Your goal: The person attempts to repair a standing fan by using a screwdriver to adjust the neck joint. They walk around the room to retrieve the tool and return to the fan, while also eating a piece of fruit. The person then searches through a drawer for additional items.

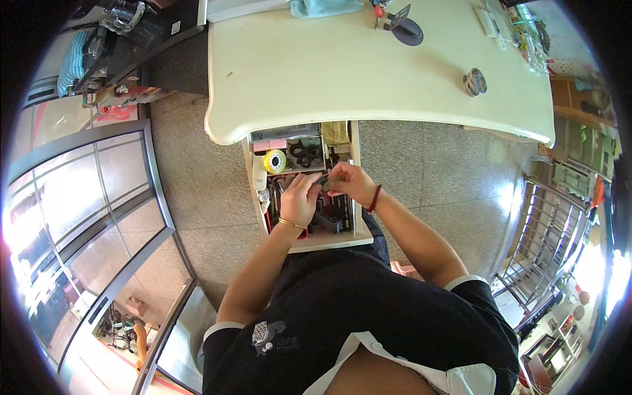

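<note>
Over an open drawer (pixel 363 232), my left hand (pixel 300 199) and my right hand (pixel 354 184) meet with fingers pinched together. Between the fingertips is a small dark item (pixel 322 180), too small to tell its kind; both hands seem to grip it. Just beyond my left hand, a yellow wheel-like roll (pixel 274 161) with a white centre lies in the drawer. Several black rings (pixel 305 153) fill a compartment behind my hands. Below them, dark tools and loose small parts crowd the drawer, partly hidden by my hands.
The cream tabletop (pixel 342 79) overhangs the drawer's far end. On it are a dark stand-like object (pixel 405 29), a small round metallic object (pixel 474 83) and a light blue cloth (pixel 326 6). A glass-panelled door (pixel 125 210) stands left; a metal rack (pixel 543 230) stands right.
</note>
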The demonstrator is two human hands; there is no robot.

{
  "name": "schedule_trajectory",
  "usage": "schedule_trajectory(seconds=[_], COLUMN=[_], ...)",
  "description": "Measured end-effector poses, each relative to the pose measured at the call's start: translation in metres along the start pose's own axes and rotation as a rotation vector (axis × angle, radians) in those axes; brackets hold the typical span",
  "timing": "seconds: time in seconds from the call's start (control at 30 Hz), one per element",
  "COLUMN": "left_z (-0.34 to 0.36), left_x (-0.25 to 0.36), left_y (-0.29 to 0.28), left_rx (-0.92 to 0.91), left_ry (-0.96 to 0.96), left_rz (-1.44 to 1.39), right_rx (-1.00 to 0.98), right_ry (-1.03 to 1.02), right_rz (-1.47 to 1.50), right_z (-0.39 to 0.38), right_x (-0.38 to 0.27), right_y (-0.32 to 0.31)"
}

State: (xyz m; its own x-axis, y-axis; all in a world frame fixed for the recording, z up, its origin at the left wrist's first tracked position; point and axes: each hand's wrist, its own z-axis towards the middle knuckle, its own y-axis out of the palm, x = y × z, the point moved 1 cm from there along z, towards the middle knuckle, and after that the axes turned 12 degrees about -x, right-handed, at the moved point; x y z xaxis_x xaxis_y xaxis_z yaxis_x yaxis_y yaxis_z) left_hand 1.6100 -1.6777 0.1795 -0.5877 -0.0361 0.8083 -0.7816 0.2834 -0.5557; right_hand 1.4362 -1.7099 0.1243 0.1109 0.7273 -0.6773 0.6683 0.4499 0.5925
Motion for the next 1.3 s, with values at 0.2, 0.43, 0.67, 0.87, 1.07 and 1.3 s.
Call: schedule_trajectory(seconds=[0.2, 0.43, 0.67, 0.87, 1.07, 1.3], left_z=[-0.028, -0.060, -0.064, -0.046, -0.008, 0.012], left_x=[0.017, 0.002, -0.022, -0.066, -0.028, -0.026], left_y=[0.006, 0.006, -0.007, -0.020, 0.008, 0.011], left_rx=[0.080, 0.032, 0.121, 0.319, -0.070, -0.400], left_ry=[-0.100, -0.092, -0.188, -0.459, -0.290, -0.416], left_rz=[-0.308, -0.222, -0.222, 0.370, -0.668, 0.489], right_rx=[0.604, 1.049, 1.222, 1.102, 1.262, 0.898], right_ry=[-0.180, -0.746, -0.539, -0.691, -0.625, -0.337], right_rz=[0.199, 0.187, 0.141, -0.085, -0.230, -0.503], right_z=[-0.030, -0.088, -0.082, -0.085, -0.066, -0.035], right_x=[-0.068, -0.169, -0.168, -0.143, -0.118, -0.011], right_y=[-0.036, -0.201, -0.210, -0.190, -0.123, -0.034])
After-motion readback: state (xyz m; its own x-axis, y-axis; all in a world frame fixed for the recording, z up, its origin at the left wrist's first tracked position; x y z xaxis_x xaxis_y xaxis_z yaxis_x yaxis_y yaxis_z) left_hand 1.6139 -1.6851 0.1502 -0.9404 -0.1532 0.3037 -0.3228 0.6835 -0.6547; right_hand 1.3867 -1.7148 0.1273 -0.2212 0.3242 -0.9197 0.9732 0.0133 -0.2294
